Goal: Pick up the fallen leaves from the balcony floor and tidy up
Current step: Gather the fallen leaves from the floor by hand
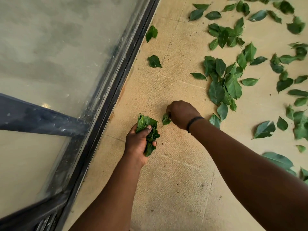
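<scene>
Fingers (168,112) among scattered leaves (223,87)

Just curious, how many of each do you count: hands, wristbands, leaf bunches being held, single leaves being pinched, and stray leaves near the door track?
Hands: 2, left hand and right hand
Wristband: 1
Leaf bunch, gripped by the left hand: 1
Single leaf, pinched by the right hand: 1
Stray leaves near the door track: 2, upper leaf and lower leaf
Total: 7

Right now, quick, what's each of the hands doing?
Left hand: closed around a bunch of green leaves.
Right hand: closed, pinching a single green leaf.
</scene>
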